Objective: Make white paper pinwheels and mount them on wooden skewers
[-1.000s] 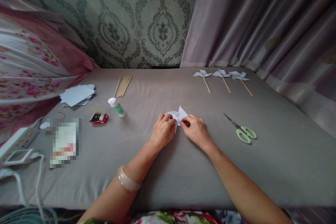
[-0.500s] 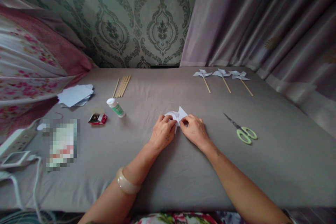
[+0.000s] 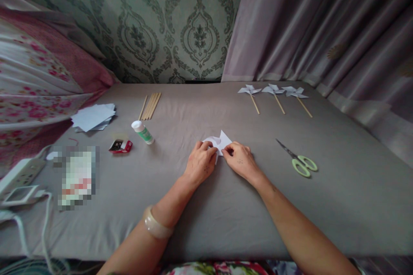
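Observation:
A small white folded paper piece [image 3: 221, 142] lies on the grey sheet [image 3: 226, 215] in the middle of the bed. My left hand [image 3: 200, 164] presses on its left side with curled fingers. My right hand [image 3: 240, 161] pinches its right side with thumb and fingertips. Most of the paper is hidden under both hands; only a pointed flap and a curved flap show above them. A pale bangle sits on my left wrist.
Three finished paper pinwheels on sticks [image 3: 273, 94] lie at the back right. Green-handled scissors [image 3: 298, 161] rest to the right. A glue bottle [image 3: 143, 132], a small red box [image 3: 121, 146], wooden sticks [image 3: 151, 105] and a stack of white paper [image 3: 93, 117] lie left. A power strip [image 3: 19, 172] sits far left.
Both hands stay on the folded paper with only tiny finger shifts. The view has drifted slightly.

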A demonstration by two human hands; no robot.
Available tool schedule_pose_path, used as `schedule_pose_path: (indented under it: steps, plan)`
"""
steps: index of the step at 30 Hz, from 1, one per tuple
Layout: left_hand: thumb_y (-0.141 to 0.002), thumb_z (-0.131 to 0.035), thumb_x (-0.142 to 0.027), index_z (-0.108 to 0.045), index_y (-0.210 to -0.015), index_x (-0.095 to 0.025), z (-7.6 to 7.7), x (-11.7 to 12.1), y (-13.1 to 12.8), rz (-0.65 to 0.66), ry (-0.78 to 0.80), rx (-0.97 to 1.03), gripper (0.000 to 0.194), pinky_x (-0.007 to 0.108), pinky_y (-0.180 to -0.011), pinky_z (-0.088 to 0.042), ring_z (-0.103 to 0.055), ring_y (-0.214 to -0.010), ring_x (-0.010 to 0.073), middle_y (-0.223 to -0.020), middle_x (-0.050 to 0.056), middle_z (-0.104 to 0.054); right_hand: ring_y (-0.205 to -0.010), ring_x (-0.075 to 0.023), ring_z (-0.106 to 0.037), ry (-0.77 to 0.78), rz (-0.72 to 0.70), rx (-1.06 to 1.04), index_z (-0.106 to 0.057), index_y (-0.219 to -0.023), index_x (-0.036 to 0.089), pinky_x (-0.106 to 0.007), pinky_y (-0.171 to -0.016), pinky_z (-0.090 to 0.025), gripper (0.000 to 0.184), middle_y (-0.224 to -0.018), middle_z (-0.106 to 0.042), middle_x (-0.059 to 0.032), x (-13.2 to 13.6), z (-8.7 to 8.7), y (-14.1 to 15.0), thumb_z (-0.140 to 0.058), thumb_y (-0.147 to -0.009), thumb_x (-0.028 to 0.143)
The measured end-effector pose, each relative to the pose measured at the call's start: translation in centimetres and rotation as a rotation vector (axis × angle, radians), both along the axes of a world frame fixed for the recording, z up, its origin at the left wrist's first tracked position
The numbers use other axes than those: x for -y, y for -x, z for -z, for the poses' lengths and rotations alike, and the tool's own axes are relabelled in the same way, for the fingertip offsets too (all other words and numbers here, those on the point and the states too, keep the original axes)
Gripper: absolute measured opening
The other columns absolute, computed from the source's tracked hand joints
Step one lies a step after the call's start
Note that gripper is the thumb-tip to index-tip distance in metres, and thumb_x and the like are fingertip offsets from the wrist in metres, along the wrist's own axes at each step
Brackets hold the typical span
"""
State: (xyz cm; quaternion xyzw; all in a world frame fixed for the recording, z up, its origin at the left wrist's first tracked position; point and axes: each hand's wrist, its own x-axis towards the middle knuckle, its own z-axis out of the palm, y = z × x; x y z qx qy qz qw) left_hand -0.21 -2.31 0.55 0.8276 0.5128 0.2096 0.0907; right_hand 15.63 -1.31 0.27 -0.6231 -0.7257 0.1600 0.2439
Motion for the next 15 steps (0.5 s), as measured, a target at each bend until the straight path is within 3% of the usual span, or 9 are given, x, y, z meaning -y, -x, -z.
schedule_pose_path:
  steps: [15]
  plan:
    - [-0.090, -0.049, -0.018, -0.071, -0.100, -0.020, 0.02, -0.07, 0.10, 0.001, -0.015, 0.020, 0.025, 0.035, -0.086, -0.047, -0.053, -0.095, 0.0221, -0.107, 0.006, -0.065, -0.090, -0.0204, -0.064, 0.050, 0.063, 0.070, -0.068, -0.082, 0.017, -0.033, -0.083, -0.039, 0.017, -0.091, -0.071, -0.0070, -0.32, 0.05, 0.77, -0.054, -0.088, 0.023]
